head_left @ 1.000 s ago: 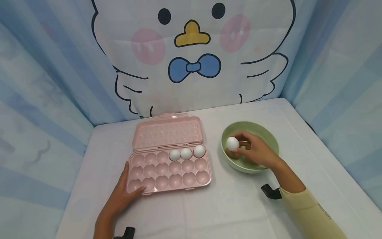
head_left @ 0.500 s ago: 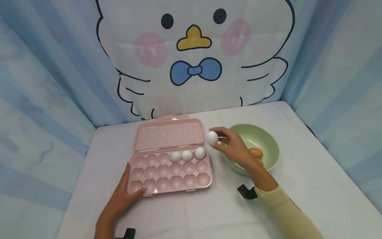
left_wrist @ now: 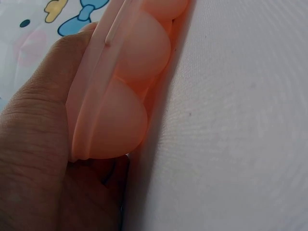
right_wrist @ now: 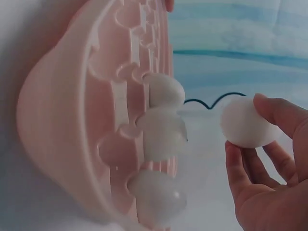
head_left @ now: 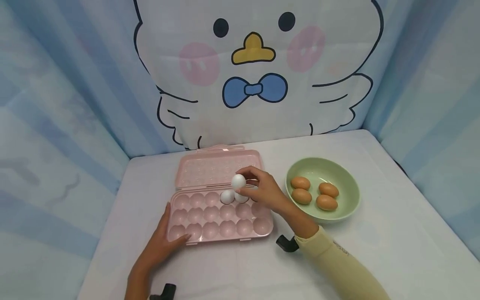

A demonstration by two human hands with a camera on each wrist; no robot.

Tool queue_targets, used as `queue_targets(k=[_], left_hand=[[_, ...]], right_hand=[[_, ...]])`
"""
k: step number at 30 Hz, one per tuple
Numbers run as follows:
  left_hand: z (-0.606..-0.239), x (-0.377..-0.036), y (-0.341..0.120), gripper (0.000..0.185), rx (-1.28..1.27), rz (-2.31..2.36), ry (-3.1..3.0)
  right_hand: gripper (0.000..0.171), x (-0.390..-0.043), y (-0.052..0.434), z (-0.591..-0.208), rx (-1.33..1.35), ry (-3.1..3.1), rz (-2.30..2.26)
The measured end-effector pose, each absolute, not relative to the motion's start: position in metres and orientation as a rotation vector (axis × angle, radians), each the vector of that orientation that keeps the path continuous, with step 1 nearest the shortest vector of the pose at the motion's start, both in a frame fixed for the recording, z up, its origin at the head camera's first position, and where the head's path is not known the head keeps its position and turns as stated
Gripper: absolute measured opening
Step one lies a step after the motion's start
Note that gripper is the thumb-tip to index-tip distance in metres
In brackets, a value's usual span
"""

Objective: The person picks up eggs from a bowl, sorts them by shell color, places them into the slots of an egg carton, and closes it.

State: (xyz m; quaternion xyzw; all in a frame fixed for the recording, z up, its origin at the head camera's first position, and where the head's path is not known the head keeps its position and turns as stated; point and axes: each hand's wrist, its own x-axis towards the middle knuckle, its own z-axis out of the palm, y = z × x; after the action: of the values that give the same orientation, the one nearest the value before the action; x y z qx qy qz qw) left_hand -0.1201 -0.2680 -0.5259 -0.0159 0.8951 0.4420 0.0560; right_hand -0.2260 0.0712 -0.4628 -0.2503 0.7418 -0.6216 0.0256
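My right hand (head_left: 268,192) pinches a white egg (head_left: 238,182) between thumb and fingertips, above the back row of a pink egg box (head_left: 225,238). In the right wrist view that held egg (right_wrist: 248,122) is apart from the box, and three white eggs (right_wrist: 159,197) sit in cups along one row. Seen from the head, the right hand partly hides that row. My left hand (head_left: 160,246) grips the box's left end, thumb at the front corner and fingers along the side. The left wrist view shows this hand (left_wrist: 38,125) against the rim, beside the rounded cups (left_wrist: 120,125).
The box's lid (head_left: 217,168) lies folded back toward the printed curtain (head_left: 210,121). A green bowl (head_left: 350,179) stands to the right on the white tablecloth (head_left: 225,275), with several brown eggs (head_left: 327,202) in it.
My right hand has carried the white egg left from the green bowl to over the egg box, uncovering the brown eggs. The left hand keeps its hold on the box.
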Motion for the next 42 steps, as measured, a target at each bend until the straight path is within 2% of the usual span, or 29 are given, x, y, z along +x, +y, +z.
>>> queue_targets(k=[18, 32, 42], left_hand=[[-0.530, -0.121, -0.270, 0.123, 0.024, 1.389, 2.703], [-0.528, -0.122, -0.272, 0.124, 0.023, 1.392, 2.705], [-0.527, -0.120, -0.271, 0.125, -0.018, 1.366, 2.709]], right_hand=[[0.038, -0.239, 0.003, -0.471, -0.920, 2.363, -1.544], [0.035, -0.237, -0.010, -0.479, -0.798, 2.494, -1.360], [0.027, -0.237, -0.009, -0.490, -0.833, 2.806, -1.152]])
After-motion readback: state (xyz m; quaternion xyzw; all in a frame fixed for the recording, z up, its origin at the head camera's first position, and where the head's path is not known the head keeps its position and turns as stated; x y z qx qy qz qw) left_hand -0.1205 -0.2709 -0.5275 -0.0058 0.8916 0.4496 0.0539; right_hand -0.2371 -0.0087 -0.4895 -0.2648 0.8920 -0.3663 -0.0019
